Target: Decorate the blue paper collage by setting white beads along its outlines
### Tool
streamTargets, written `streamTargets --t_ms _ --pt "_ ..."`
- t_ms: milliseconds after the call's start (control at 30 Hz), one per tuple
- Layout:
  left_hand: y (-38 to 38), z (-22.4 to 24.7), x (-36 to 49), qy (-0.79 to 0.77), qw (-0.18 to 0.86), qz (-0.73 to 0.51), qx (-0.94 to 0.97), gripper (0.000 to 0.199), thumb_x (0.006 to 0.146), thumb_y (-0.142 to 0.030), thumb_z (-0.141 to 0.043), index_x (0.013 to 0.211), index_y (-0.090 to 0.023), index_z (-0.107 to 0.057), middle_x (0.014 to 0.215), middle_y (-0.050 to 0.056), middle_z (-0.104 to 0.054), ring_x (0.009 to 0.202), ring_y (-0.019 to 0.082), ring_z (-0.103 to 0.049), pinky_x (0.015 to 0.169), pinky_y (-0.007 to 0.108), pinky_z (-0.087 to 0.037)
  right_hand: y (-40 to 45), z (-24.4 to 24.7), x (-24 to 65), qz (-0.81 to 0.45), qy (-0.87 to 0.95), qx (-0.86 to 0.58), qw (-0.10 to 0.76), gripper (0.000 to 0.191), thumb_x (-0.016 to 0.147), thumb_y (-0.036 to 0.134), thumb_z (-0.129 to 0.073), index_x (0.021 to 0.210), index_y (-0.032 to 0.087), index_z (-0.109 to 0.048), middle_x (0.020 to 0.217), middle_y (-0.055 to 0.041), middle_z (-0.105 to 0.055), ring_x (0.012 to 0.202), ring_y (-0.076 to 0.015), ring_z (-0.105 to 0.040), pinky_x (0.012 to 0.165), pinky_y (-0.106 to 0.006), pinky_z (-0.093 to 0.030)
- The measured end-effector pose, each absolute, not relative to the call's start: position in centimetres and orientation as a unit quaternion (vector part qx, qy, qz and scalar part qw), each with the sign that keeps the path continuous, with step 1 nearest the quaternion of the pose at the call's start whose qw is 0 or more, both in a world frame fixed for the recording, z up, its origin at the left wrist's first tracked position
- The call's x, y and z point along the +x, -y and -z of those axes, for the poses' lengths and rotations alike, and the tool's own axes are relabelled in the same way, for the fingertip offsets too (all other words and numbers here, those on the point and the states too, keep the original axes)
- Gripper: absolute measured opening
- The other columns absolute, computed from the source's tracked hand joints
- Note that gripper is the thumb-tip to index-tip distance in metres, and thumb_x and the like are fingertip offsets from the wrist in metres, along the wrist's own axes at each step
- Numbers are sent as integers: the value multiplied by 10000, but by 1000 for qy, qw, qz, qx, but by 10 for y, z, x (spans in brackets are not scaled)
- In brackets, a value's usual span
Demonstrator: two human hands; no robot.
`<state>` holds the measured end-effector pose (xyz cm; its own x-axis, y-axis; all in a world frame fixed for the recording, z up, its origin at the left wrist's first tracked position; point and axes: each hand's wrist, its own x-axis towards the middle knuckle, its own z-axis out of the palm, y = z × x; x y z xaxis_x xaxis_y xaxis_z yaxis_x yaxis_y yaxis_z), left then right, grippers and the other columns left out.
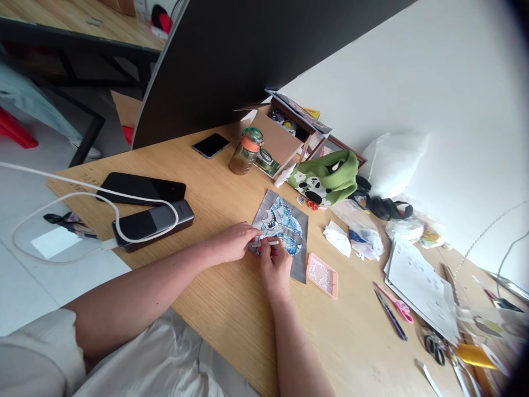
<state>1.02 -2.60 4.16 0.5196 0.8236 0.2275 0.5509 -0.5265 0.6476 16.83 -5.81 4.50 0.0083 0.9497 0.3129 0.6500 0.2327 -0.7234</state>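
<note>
A grey sheet [300, 270] bearing a blue and white shape edged with pearl-like beads [285, 220] lies on the desk before me. My right hand [276, 267] rests at its lower edge, fingers closed around a slim white pen-like stick [270, 243]. At the sheet's left edge is my left hand [235, 241], its fingers drawn together close to the stick's tip. Whatever is between those fingertips is too small to make out. Just right of the sheet sits a shallow pink tray [322, 275] with small pale beads in it.
A bottle [247, 151], a phone [210, 145] and a green panda bag [326, 177] stand beyond the sheet. A power bank [152, 223] with a white cable lies left. Pink scissors [399, 303], a dark pen [390, 314] and papers [419, 281] lie right. A dark partition [231, 60] rises behind.
</note>
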Motion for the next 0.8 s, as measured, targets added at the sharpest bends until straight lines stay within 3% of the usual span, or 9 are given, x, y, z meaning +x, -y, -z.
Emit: streamTargets --t_ms 500,800 --pt "26 -42 10 -411 255 -262 835 369 797 84 -502 1066 -125 -644 1104 117 -681 1075 255 -625 951 349 -497 58 -45 165 -181 687 -590 384 290 927 370 -458 780 174 -613 632 -14 -654 521 -133 -558 550 -239 -393" --pt "26 -40 10 -409 261 -266 833 461 750 126 -486 1099 -139 -631 1046 73 -693 1037 226 -629 940 314 -489 59 -48 167 -178 650 -607 421 303 923 408 -470 763 184 -596 599 2 -642 483 -117 -514 511 -225 -376"
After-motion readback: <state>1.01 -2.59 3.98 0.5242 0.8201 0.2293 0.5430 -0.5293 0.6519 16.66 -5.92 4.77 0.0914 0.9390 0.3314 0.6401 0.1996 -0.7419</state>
